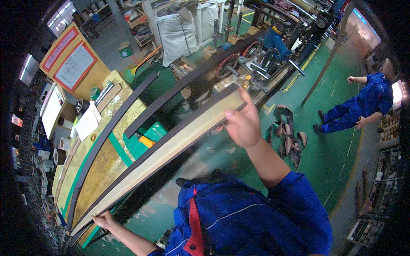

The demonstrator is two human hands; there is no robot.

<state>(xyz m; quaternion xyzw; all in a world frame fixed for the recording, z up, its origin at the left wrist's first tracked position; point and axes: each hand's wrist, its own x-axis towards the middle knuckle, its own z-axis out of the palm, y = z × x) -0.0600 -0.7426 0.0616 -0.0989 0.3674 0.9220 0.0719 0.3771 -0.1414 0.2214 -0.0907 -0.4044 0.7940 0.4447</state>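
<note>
A long strip (167, 154) with a cream face and dark edges stretches diagonally in front of me. My right hand (244, 123) grips its upper right end, the thumb lying on the cream face and the other fingers partly hidden underneath. Toward the lower left, my left hand (104, 220) pinches the strip's near edge, with some fingertips out of sight. Beyond the strip lies a yellowish worktable (92, 177) with worn paint. A long dark strip (106, 131) runs along it, and a second dark strip (179, 87) reaches from the table toward the machinery.
An orange-handled tool (146, 141) lies on green material beside the strip. Papers (89, 120), tape rolls and a notice board (74, 64) are at the left. Machinery (256, 64) and a white sack (177, 38) stand ahead. Brown straps (288, 136) lie on the floor; a person (358, 102) in blue stands right.
</note>
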